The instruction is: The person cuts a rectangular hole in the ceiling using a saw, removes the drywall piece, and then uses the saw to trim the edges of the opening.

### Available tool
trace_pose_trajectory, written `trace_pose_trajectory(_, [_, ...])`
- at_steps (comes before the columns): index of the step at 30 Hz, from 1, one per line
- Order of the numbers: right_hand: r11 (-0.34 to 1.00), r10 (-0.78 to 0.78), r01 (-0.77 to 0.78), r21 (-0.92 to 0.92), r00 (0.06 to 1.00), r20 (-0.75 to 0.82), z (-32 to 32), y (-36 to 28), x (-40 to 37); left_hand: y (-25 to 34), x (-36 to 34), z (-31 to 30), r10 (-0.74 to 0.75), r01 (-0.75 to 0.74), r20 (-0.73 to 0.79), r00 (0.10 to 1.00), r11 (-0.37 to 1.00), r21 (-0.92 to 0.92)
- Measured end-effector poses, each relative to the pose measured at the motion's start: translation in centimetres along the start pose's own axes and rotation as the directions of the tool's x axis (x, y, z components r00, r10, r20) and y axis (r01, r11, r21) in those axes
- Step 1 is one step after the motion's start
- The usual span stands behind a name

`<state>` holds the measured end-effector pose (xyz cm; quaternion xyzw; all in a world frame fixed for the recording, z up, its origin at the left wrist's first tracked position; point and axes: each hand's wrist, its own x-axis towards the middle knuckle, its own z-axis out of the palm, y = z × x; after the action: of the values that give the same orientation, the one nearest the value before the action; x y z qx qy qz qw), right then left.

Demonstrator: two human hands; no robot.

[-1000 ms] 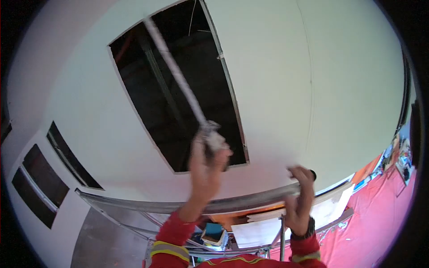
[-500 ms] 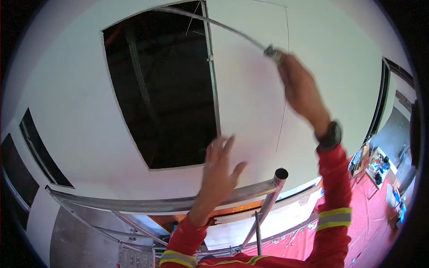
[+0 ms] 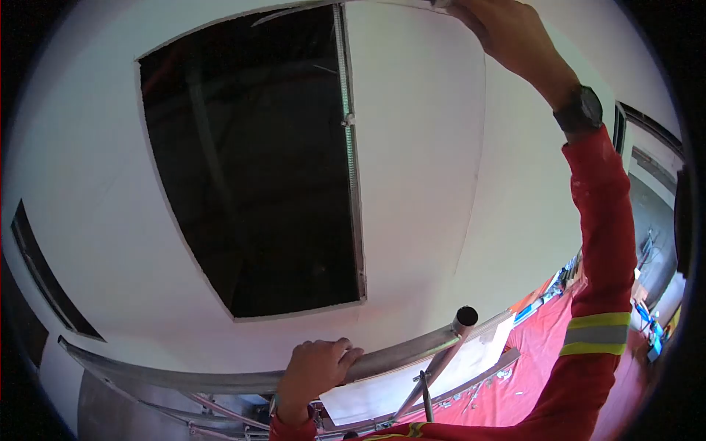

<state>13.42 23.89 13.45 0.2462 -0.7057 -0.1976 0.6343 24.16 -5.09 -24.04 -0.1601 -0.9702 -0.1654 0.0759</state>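
At the far edge of the ceiling opening, our right hand is clamped on the thin rod, whose long axis runs leftward from that grip, while our left hand clasps the scaffold rail below.

Two hands are in view, one left hand and one right hand, plus one wristwatch, one large ceiling opening and one scaffold rail.
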Motion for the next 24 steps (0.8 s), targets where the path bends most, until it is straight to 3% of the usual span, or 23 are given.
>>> trace_pose_trajectory(4, [0.992,0.127,-0.128,0.003,0.989,0.081,0.7,-1.8,1.0,0.1,0.2,-0.1,0.044,-0.044,0.047,0.998,0.999,0.009])
trace_pose_trajectory(7, [0.997,-0.080,0.080,-0.007,0.991,-0.104,1.9,-1.0,1.4,-0.4,-0.1,0.5,0.076,-0.077,0.032,0.997,0.997,0.005])
trace_pose_trajectory(10, [0.996,-0.089,0.086,-0.035,0.989,-0.119,1.8,0.5,-0.9,-0.2,-0.1,0.1,0.103,-0.104,0.022,0.994,0.994,0.025])
trace_pose_trajectory(13, [1.000,0.015,-0.016,-0.009,0.996,-0.087,2.3,0.6,-1.5,0.0,0.2,0.5,0.077,-0.081,0.060,0.995,0.994,0.075])
trace_pose_trajectory(16, [0.991,-0.113,0.106,-0.083,0.991,-0.076,3.6,-2.5,1.9,0.2,0.1,0.6,0.078,-0.080,0.035,0.996,0.993,0.087])
trace_pose_trajectory(17, [0.991,-0.026,0.021,-0.134,0.999,-0.033,3.3,-3.1,3.3,0.3,0.1,0.3,0.050,-0.054,0.058,0.997,0.996,0.070])
trace_pose_trajectory(20, [0.998,-0.058,0.058,0.008,0.998,0.000,2.4,-1.1,1.7,0.5,-0.1,-0.4,0.001,-0.007,0.125,0.992,0.999,0.051])
trace_pose_trajectory(21, [0.984,-0.176,0.169,-0.059,0.973,-0.150,2.2,-0.5,1.0,0.4,-0.1,-0.4,0.010,-0.019,0.142,0.990,0.998,0.063])
trace_pose_trajectory(24, [0.996,-0.067,0.063,-0.058,0.996,-0.062,1.7,-0.1,0.3,0.8,0.2,-0.5,0.057,-0.068,0.104,0.993,0.992,0.110])
